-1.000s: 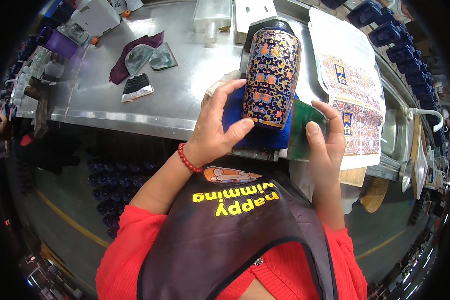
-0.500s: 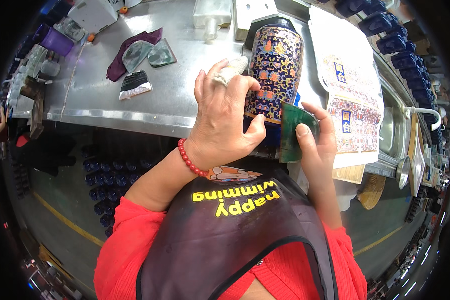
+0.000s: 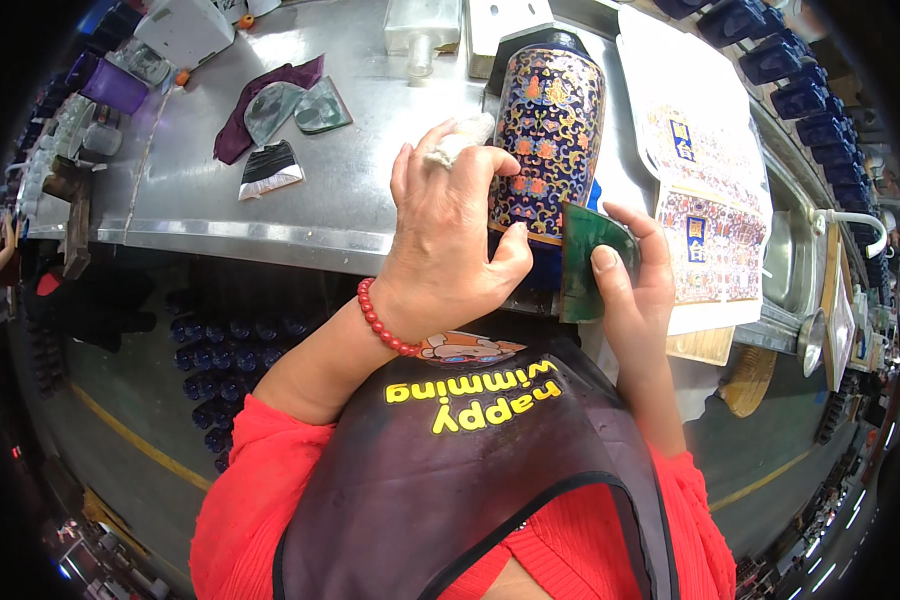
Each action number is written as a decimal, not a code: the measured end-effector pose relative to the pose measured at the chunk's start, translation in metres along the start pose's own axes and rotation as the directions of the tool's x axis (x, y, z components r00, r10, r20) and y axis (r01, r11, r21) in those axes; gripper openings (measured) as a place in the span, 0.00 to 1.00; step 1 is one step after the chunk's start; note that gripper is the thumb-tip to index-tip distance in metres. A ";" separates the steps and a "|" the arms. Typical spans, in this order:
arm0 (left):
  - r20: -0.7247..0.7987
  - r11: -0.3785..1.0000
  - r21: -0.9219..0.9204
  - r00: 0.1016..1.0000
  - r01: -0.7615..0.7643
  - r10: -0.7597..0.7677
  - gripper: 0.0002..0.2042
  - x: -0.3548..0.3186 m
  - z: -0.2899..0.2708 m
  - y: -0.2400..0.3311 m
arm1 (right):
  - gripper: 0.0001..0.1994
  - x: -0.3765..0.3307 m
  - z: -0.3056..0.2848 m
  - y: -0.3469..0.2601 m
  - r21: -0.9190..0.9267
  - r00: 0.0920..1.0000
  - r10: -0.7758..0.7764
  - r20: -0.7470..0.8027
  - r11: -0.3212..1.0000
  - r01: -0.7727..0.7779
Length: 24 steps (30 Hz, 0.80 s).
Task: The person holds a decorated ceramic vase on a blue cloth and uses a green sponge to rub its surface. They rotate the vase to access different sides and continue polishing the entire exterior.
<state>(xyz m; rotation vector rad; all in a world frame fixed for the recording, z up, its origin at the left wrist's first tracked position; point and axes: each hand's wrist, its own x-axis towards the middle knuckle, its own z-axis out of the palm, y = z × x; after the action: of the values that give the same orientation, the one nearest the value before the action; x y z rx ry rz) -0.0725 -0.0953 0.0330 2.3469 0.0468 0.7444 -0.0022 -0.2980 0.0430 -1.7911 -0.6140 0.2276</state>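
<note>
One dark-blue, floral-patterned, vase-shaped vessel (image 3: 550, 135) sits at the near side of the metal surface (image 3: 300, 218). Right hand (image 3: 642, 268) pinches a flat green sheet (image 3: 582, 270), now shifted left; left hand (image 3: 448, 238), thumb and forefinger apart, has curled inward. Both now flank its lower end.

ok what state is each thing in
left hand, open, fingers bent
right hand, closed on green sheet
green sheet, held
patterned blue bottle, partly hidden by left hand
maroon cloth, crumpled
clear bottle, lying on its side
printed paper, pattern side up
red bead bracelet, worn
dark apron, worn
</note>
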 end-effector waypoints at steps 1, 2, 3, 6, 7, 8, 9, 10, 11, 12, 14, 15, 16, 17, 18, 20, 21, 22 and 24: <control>0.003 1.000 -0.010 1.000 0.003 -0.003 0.26 0.000 0.000 -0.001 | 0.18 0.000 0.000 0.000 -0.002 1.000 -0.006 -0.003 1.000 0.006; -0.002 1.000 -0.014 1.000 -0.005 0.005 0.26 0.000 -0.001 -0.002 | 0.18 0.000 0.000 0.000 -0.001 1.000 -0.009 -0.004 1.000 0.009; -0.002 1.000 -0.017 1.000 -0.009 0.009 0.26 0.000 -0.001 -0.003 | 0.18 0.000 0.000 0.000 0.000 1.000 -0.012 -0.004 1.000 0.012; -0.006 0.999 -0.052 1.000 0.005 -0.006 0.26 0.000 -0.002 -0.003 | 0.18 -0.001 -0.001 -0.001 0.001 1.000 -0.028 0.009 1.000 0.028; -0.006 0.998 -0.068 1.000 0.016 -0.016 0.26 -0.001 -0.002 -0.002 | 0.18 -0.001 -0.002 -0.002 0.000 0.999 -0.033 0.016 0.999 0.033; -0.009 0.999 -0.047 1.000 0.013 -0.013 0.27 -0.001 -0.001 0.000 | 0.18 -0.001 -0.002 -0.002 -0.004 0.999 -0.031 0.024 1.000 0.031; -0.011 1.000 -0.025 1.000 0.011 -0.011 0.27 -0.001 0.001 0.002 | 0.18 -0.001 -0.002 -0.003 -0.009 0.999 -0.028 0.033 1.000 0.029; -0.011 1.000 0.001 1.000 0.011 -0.011 0.28 -0.001 0.002 0.004 | 0.18 -0.002 -0.002 -0.004 -0.025 0.999 -0.033 0.035 0.999 0.033; -0.010 1.000 0.020 1.000 0.011 -0.010 0.29 -0.001 0.002 0.005 | 0.18 -0.002 -0.002 -0.006 -0.003 0.999 -0.013 0.042 1.000 0.013; -0.015 1.000 0.030 1.000 0.005 -0.004 0.29 -0.001 0.002 0.005 | 0.18 -0.002 -0.002 -0.007 0.008 0.999 0.000 0.043 1.000 0.000; -0.008 0.998 0.062 1.000 -0.002 0.003 0.28 -0.002 0.000 0.005 | 0.18 -0.003 -0.002 -0.010 -0.001 0.999 0.016 0.052 1.000 -0.016; -0.016 0.998 0.066 1.000 -0.011 0.012 0.28 -0.001 0.000 0.005 | 0.18 -0.003 -0.002 -0.012 -0.020 0.998 0.018 0.059 1.000 -0.017; -0.025 0.997 0.070 0.999 -0.020 0.022 0.28 -0.001 -0.001 0.004 | 0.17 -0.002 -0.002 -0.014 -0.039 0.998 0.021 0.067 0.999 -0.018; -0.028 0.997 0.077 0.999 -0.025 0.027 0.28 -0.001 -0.002 0.003 | 0.17 -0.002 -0.001 -0.017 -0.038 0.997 0.016 0.078 0.999 -0.013; -0.035 0.998 0.054 0.999 -0.025 0.027 0.28 -0.002 -0.002 0.002 | 0.17 -0.001 -0.001 -0.019 -0.037 0.996 0.010 0.090 0.999 -0.007; -0.038 1.000 0.011 0.999 -0.014 0.014 0.28 -0.004 -0.004 0.001 | 0.17 0.000 -0.001 -0.025 -0.098 0.993 -0.020 0.118 0.995 0.032; -0.036 1.000 -0.007 0.999 -0.007 0.007 0.27 -0.004 -0.005 -0.001 | 0.17 0.000 0.000 -0.029 -0.158 0.990 -0.044 0.136 0.985 0.066; -0.034 1.000 -0.025 0.999 0.000 -0.001 0.26 -0.005 -0.006 -0.002 | 0.17 0.001 0.000 -0.032 -0.205 0.988 -0.059 0.142 0.975 0.088; -0.045 0.999 -0.046 0.999 0.005 -0.008 0.25 -0.006 -0.006 -0.005 | 0.17 0.002 0.002 -0.038 -0.188 0.987 0.043 0.153 0.982 -0.014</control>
<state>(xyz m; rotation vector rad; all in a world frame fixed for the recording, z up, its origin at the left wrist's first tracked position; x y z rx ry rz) -0.0801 -0.0895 0.0309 2.2850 0.0563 0.7872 -0.0127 -0.2881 0.0783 -1.9759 -0.7412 0.3421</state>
